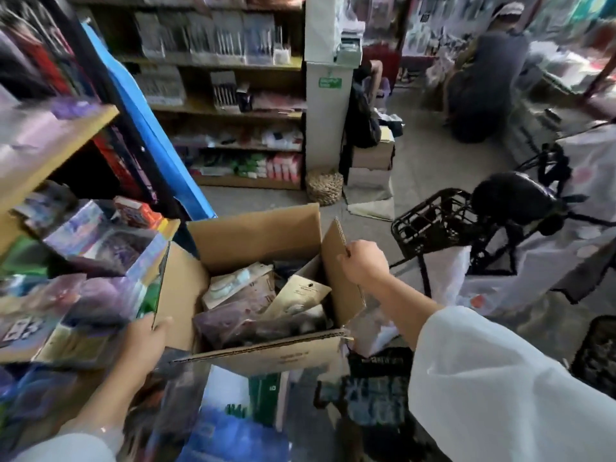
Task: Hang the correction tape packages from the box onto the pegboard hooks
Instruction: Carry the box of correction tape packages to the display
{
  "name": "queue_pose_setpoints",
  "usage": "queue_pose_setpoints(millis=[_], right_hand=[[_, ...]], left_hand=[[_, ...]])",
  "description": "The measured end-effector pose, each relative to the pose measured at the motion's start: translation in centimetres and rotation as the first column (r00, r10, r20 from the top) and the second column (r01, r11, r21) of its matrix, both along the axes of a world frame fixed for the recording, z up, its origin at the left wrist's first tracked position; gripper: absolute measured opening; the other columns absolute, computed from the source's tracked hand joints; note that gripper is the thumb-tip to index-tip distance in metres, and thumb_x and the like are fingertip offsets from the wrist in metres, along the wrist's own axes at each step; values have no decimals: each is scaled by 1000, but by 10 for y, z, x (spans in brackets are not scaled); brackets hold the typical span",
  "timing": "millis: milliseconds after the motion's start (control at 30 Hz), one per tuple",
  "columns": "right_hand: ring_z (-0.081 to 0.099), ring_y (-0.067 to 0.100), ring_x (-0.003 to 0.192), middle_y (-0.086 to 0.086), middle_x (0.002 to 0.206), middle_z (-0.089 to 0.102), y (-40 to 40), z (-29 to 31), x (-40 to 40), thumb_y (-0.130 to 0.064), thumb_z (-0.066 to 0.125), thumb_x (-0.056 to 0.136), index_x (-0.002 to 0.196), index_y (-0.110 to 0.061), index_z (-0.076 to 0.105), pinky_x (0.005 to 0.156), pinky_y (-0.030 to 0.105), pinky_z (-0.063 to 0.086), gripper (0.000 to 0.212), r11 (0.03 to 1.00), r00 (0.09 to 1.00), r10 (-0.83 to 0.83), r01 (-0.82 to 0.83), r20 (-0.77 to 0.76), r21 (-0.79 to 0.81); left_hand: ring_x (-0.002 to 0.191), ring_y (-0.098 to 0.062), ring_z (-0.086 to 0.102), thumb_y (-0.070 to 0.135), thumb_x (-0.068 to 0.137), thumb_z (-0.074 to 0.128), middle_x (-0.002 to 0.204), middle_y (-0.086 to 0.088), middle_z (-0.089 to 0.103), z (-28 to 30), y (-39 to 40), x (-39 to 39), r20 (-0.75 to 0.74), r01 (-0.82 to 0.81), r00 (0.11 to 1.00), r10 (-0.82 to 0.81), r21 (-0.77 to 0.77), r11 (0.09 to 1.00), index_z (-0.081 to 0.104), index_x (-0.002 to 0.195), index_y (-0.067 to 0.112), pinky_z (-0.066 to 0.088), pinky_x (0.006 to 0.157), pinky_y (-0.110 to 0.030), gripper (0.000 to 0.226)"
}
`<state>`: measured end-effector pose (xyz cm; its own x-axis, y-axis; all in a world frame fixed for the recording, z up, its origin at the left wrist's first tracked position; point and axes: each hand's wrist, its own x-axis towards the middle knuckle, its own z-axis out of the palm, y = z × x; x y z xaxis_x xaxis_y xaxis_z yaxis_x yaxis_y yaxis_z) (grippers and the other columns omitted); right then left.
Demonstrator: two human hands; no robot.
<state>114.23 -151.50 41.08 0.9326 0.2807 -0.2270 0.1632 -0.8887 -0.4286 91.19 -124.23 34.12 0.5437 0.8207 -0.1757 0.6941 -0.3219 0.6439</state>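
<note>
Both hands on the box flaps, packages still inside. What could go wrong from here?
1. The box sits on a pile of goods, held only by its flaps: right hand grips the right flap, left hand the left. It may tip or a flap may bend.
2. The packages lie jumbled and overlapping; pulling one may drag others out.
3. The black wire basket stands close by the right arm and could snag the sleeve.

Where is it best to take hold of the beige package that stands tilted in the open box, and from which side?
Grip the beige package at its top edge, near the small hanging hole, coming from above. It leans upright with that end raised free of the other packages, while its lower part is buried among them. The box is open at the top.
</note>
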Motion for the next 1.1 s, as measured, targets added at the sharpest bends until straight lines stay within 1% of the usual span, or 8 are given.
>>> queue_pose_setpoints(millis=[100, 233, 400, 533, 667, 800, 933, 1100], right_hand=[[61, 34, 98, 14, 107, 63, 14, 10, 54, -25, 47, 92, 104, -6, 63, 71, 31, 45, 28, 998, 998, 56, -56, 27, -10], [60, 34, 95, 15, 103, 63, 29, 16, 119, -25, 47, 92, 98, -4, 62, 67, 29, 41, 26, 994, 992, 113, -113, 56, -1], [59, 34, 95, 17, 103, 63, 51, 8, 185, -23, 48, 92, 98, -2, 62, 66, 29, 38, 26, 983, 980, 185, -185, 72, -10], [59, 35, 96, 18, 104, 63, 66, -1, 235, -25, 49, 92, 98, -2, 62, 66, 28, 39, 27, 973, 969, 232, -229, 90, -37], [59, 35, 95, 18, 105, 63, 80, -8, 291, -27, 49, 92, 101, -1, 62, 66, 29, 41, 29, 963, 959, 262, -253, 105, -87], [60, 35, 91, 18, 102, 63, 97, -15, 334, -27, 49, 92, 106, -3, 63, 67, 32, 46, 31, 966, 964, 247, -238, 100, -98], [60, 35, 89, 15, 91, 60, 117, -21, 369, -27, 49, 93, 100, -3, 63, 66, 31, 45, 29, 969, 970, 233, -225, 77, -100], [59, 34, 88, 18, 94, 62, 163, -24, 427, -27, 51, 91, 78, -6, 55, 63, 29, 39, 25, 954, 955, 288, -280, 69, -103]], left_hand=[[70, -36, 53, 8, 89, 57, 71, -31, 56, 11, -6, 37, 23, -75, 997, 75, 4, 997, 49, 62, -2, 35, 62, -38, 29], [76, -37, 61, 11, 87, 59, 79, -26, 63, 13, -6, 82, 143, -139, 976, 163, -163, 977, 60, 80, -4, 48, 71, -45, 17], [65, -28, 50, 25, 80, 58, 66, -26, 52, 13, 6, 134, 86, -179, 978, 190, -117, 977, 49, 63, -1, 38, 64, -39, 33], [80, -42, 60, 13, 88, 59, 80, -31, 62, 17, 10, 183, 7, -195, 980, 197, -119, 974, 57, 74, -3, 37, 64, -35, 22], [88, -36, 62, 14, 88, 59, 91, -20, 68, 14, 20, 230, 22, -147, 988, 152, -144, 979, 67, 92, 1, 45, 72, -35, 16], [86, -38, 65, 35, 76, 59, 92, -17, 70, -11, 55, 264, -1, -148, 989, 150, -192, 970, 67, 79, 24, 56, 76, -51, 15], [95, -32, 59, 25, 89, 55, 102, -12, 67, 21, 58, 306, -29, -130, 991, 127, -110, 985, 67, 100, 14, 50, 86, -40, 19], [77, -27, 52, 12, 90, 57, 83, -20, 63, 19, 92, 350, 18, -128, 991, 131, -117, 985, 56, 75, 5, 35, 66, -30, 16]])
